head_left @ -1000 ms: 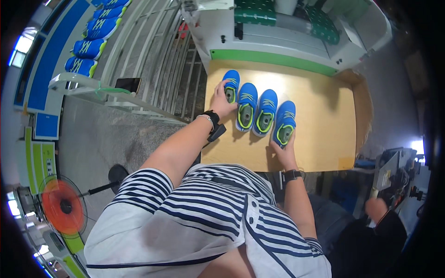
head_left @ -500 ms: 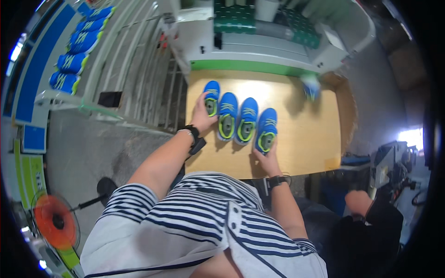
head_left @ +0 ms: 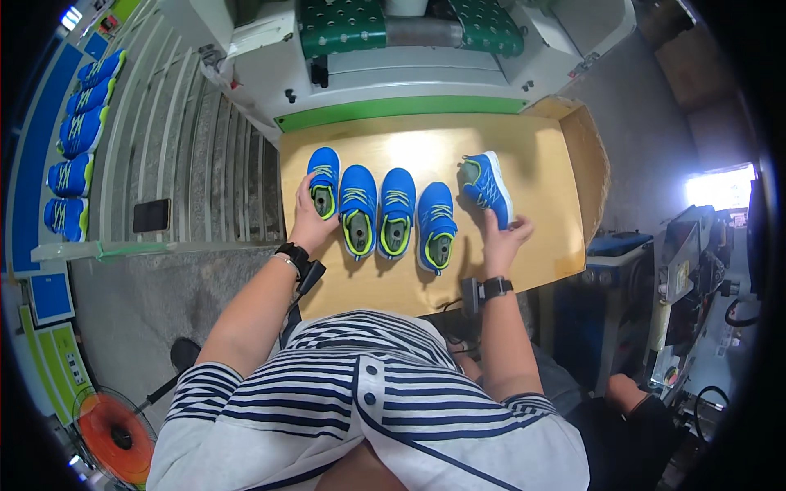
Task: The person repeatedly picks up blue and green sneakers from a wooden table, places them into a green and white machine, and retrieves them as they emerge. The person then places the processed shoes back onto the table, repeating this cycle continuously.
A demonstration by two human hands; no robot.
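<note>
Far to the left, a row of small blue shoes lies on a blue strip, and a flat black phone rests on the grey metal slats next to it. A round orange fan sits low on the floor. On the light brown wooden worktop four little blue shoes with yellow-green trim stand side by side, toes pointing away from the person. The left hand wraps around the heel of the first blue shoe, the one at the left end of the row, with the thumb on its inner side. A black watch sits on that wrist. Next come the second blue shoe, the third blue shoe and the fourth blue shoe, all close together and lying flat on the worktop. Just to the right of them, the right hand grips a fifth blue shoe from below. This shoe is tipped on its side, so its white sole edge shows, and it sits apart from the row. Behind the worktop is a white machine with a green stripe along its front edge and green padded parts on top. The person wears a blue and white striped shirt.
</note>
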